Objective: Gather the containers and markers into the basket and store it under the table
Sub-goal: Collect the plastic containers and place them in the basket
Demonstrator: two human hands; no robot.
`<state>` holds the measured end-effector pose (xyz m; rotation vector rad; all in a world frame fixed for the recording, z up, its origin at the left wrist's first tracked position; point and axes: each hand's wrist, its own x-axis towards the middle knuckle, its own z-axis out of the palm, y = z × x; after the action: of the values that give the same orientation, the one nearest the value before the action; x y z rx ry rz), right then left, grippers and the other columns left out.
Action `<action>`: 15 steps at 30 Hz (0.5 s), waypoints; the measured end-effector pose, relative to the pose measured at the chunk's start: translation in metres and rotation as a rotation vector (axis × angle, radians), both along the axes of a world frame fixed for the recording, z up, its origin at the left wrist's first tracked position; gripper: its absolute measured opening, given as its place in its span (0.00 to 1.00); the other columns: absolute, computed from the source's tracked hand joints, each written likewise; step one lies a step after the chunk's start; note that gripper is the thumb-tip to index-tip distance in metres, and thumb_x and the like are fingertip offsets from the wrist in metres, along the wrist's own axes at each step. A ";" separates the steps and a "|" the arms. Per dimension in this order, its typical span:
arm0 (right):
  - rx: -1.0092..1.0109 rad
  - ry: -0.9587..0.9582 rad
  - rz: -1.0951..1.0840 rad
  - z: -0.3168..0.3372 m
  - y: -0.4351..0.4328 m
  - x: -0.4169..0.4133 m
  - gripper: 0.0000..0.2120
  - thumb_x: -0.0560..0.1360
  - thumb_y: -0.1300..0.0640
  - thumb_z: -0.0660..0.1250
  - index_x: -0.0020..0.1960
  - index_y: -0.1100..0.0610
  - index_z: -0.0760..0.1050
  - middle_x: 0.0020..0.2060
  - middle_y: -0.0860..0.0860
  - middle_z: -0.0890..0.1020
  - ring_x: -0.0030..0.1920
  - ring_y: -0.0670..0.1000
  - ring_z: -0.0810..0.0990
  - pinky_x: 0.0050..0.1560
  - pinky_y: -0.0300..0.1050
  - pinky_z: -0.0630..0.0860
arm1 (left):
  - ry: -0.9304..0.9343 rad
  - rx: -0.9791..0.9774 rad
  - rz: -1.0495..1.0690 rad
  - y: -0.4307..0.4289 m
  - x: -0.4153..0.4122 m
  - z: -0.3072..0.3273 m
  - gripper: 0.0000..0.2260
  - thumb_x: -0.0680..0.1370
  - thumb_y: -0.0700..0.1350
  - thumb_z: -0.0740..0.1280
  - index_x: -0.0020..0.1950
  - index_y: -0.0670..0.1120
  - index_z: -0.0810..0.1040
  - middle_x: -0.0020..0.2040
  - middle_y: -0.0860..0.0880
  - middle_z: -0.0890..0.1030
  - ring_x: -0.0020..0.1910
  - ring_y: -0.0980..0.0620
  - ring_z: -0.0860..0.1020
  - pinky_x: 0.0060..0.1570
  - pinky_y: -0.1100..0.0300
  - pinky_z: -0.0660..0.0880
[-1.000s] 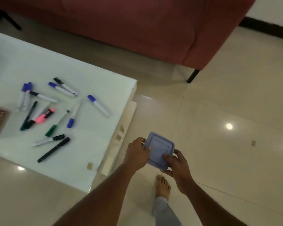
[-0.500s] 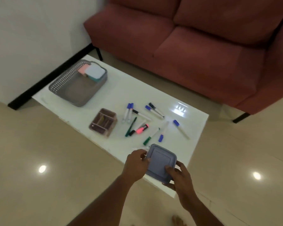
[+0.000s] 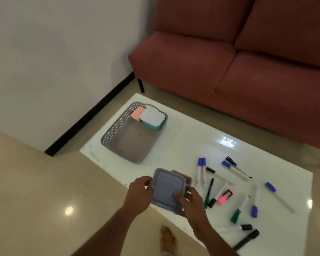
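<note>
Both hands grip a square lavender lidded container (image 3: 165, 189) above the near edge of the white table (image 3: 183, 143). My left hand (image 3: 138, 194) holds its left side and my right hand (image 3: 189, 202) its near right corner. Behind it, mostly hidden, stands a brown compartment organiser (image 3: 186, 178). A grey perforated basket (image 3: 118, 145) sits at the table's far left and holds a teal container with a white lid (image 3: 152, 117) and a pink container (image 3: 137, 113). Several markers (image 3: 229, 189) lie scattered on the table's right half, among them a pink highlighter (image 3: 224, 196).
A red sofa (image 3: 248, 61) stands behind the table. A white wall with a black skirting (image 3: 89, 115) runs on the left. Glossy beige floor tiles (image 3: 35, 200) surround the table. My bare foot (image 3: 167, 237) is on the floor near the table's front edge.
The view swung left and back from the table's right end, so the basket and sofa came into sight. Both hands kept hold of the lavender container and carried it left along the table's near edge.
</note>
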<state>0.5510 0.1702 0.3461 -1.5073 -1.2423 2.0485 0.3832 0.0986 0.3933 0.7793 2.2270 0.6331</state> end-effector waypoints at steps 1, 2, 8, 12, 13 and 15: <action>0.014 -0.003 0.007 -0.002 0.006 -0.025 0.16 0.72 0.50 0.75 0.58 0.45 0.76 0.52 0.48 0.84 0.51 0.52 0.84 0.39 0.51 0.84 | -0.005 -0.002 0.002 0.007 -0.026 -0.002 0.11 0.78 0.40 0.63 0.59 0.44 0.80 0.55 0.48 0.83 0.53 0.51 0.79 0.50 0.60 0.76; 0.006 0.000 0.011 -0.002 0.013 -0.048 0.16 0.72 0.50 0.75 0.57 0.46 0.76 0.52 0.49 0.84 0.50 0.53 0.85 0.40 0.54 0.84 | -0.006 0.003 0.011 0.014 -0.049 -0.003 0.12 0.78 0.40 0.63 0.60 0.43 0.80 0.56 0.48 0.82 0.54 0.50 0.79 0.51 0.59 0.76; 0.054 -0.054 0.077 -0.005 0.048 -0.168 0.19 0.75 0.51 0.72 0.63 0.53 0.72 0.55 0.53 0.80 0.51 0.52 0.83 0.40 0.48 0.84 | 0.047 -0.002 0.055 0.043 -0.162 -0.007 0.12 0.78 0.39 0.61 0.58 0.43 0.81 0.54 0.45 0.83 0.51 0.46 0.79 0.49 0.57 0.74; 0.102 -0.096 0.030 -0.027 0.074 -0.248 0.18 0.78 0.55 0.68 0.66 0.52 0.70 0.57 0.53 0.79 0.55 0.55 0.81 0.47 0.55 0.84 | 0.096 0.008 0.036 0.086 -0.239 -0.037 0.10 0.79 0.38 0.60 0.54 0.41 0.80 0.49 0.44 0.82 0.47 0.44 0.79 0.44 0.56 0.74; 0.116 -0.115 0.009 -0.037 0.080 -0.268 0.17 0.77 0.57 0.68 0.65 0.52 0.71 0.57 0.53 0.79 0.55 0.56 0.81 0.49 0.57 0.83 | 0.097 0.015 0.042 0.097 -0.256 -0.049 0.10 0.79 0.38 0.59 0.53 0.41 0.80 0.48 0.44 0.82 0.47 0.42 0.79 0.44 0.54 0.75; 0.160 -0.156 -0.046 -0.060 0.091 -0.307 0.17 0.76 0.60 0.68 0.64 0.53 0.72 0.55 0.54 0.81 0.54 0.57 0.81 0.49 0.60 0.82 | 0.084 0.024 0.045 0.120 -0.286 -0.075 0.10 0.78 0.37 0.59 0.54 0.40 0.78 0.47 0.44 0.80 0.46 0.41 0.79 0.43 0.52 0.77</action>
<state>0.2438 0.2607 0.2863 -1.6290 -1.3789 1.7854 0.0972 0.2189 0.3184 0.7833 2.3227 0.6606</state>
